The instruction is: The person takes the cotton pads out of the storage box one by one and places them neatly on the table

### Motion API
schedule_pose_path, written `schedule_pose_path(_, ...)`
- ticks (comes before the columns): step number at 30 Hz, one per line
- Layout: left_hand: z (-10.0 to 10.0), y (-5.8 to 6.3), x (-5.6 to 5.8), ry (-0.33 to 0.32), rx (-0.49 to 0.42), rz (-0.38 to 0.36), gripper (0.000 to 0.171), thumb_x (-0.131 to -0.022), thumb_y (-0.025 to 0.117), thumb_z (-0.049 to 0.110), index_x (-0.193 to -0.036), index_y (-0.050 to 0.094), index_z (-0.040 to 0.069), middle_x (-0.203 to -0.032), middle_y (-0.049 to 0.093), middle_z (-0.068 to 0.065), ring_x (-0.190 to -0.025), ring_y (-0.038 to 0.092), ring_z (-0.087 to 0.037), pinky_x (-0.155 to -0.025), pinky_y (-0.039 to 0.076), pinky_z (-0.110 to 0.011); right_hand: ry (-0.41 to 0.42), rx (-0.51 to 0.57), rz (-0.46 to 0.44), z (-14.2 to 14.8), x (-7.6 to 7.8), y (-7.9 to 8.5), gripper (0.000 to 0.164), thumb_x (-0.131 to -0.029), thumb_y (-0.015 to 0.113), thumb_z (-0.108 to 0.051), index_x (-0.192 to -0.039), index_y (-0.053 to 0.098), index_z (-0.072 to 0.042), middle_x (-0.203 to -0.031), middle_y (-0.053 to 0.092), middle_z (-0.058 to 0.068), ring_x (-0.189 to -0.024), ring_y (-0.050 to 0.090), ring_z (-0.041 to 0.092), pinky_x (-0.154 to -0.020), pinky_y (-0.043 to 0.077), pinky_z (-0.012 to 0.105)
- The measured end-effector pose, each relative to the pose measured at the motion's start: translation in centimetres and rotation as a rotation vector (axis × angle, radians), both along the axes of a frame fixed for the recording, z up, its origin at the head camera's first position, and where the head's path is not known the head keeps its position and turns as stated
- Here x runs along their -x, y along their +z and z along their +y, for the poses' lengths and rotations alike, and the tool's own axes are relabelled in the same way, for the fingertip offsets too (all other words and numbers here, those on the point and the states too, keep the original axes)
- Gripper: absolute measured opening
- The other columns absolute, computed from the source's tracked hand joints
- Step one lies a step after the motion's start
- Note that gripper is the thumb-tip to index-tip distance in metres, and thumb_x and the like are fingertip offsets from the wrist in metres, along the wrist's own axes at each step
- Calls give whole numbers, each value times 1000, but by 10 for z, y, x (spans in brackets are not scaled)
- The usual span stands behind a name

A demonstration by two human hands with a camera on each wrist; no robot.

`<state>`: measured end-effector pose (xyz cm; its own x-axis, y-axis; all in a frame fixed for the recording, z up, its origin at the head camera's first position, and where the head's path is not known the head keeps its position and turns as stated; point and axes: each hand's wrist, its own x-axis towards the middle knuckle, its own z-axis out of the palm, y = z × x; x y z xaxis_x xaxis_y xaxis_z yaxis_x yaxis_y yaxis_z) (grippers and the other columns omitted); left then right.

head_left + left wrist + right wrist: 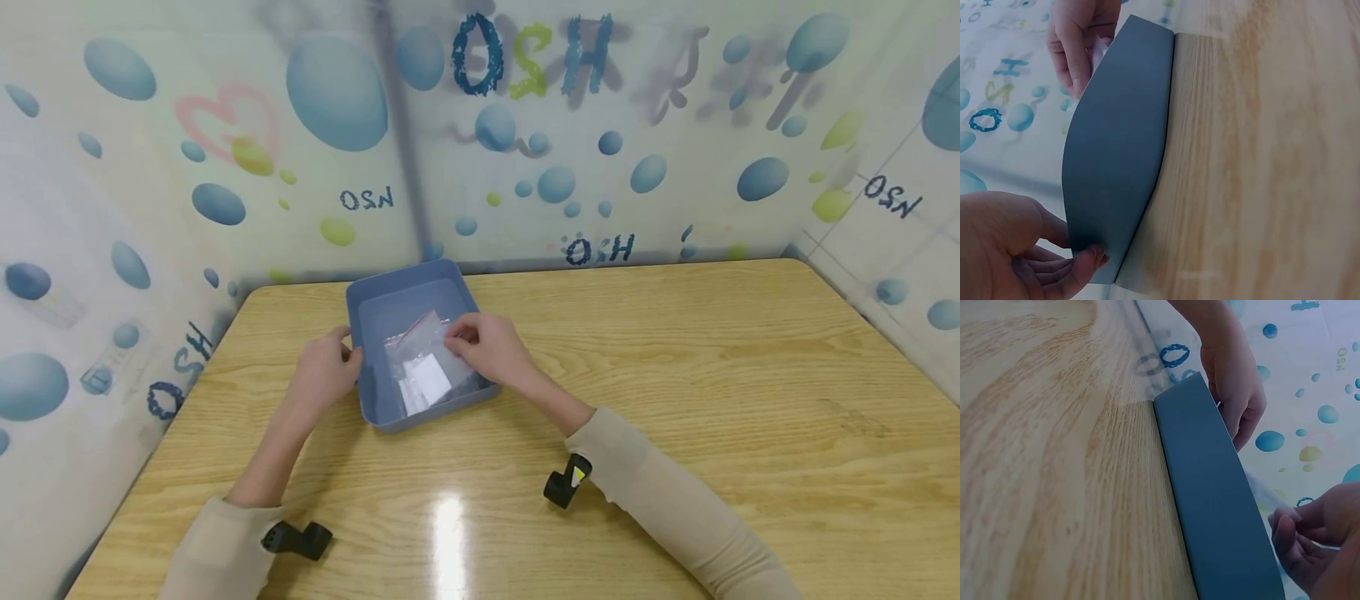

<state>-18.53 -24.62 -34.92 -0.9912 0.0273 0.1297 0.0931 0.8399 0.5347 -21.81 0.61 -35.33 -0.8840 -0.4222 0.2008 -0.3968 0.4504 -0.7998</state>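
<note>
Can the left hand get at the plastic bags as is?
Probably yes, after letting go: the left hand pinches the blue tray by its wall, but the open top leaves the plastic bags reachable from above.

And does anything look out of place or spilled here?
Mildly: the tray sits askew, turned off square to the far edge of the table, and the clear bags inside lie jumbled toward its near end. I see no spill or damage.

A blue rectangular open tray [393, 310] sits slightly turned on the worktop [675, 375], left of centre; transparent zip bags [441, 343] with white contents lie inside.
</note>
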Motion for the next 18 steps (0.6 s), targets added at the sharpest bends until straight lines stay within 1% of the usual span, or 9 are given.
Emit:
schedule_pose_path(6,0,1,-1,-1,6,2,45,-98,50,5,-133,47,-23,-91,70,-28,-69,65,-27,-61,52,-38,21,52,10,1,1,5,11,-98,68,-10,-101,74,-2,-76,67,3,-62,60,12,-55,51,22)
schedule_pose_path(11,0,2,-1,-1,4,-21,47,-98,49,6,-134,46,-23,-92,70,-28,-69,64,-26,-61,51,-38,31,77,7,2,2,7,12,-98,67,-10,-101,74,-1,-78,67,4,-65,60,12,-56,50,20)
schedule_pose_path(14,1,3,-2,0,7,-30,47,-98,50,6,-135,45,-23,-93,70,-28,-69,64,-27,-62,51,-39,30,103,9,4,4,7,13,-98,67,-10,-101,74,0,-79,67,5,-65,61,12,-57,51,21)
schedule_pose_path(18,2,3,-1,-5,9,-28,46,-99,50,6,-134,45,-24,-94,69,-29,-71,65,-28,-63,52,-41,20,149,42,7,8,8,12,-98,67,-10,-99,74,0,-75,65,5,-63,58,12,-56,50,23)
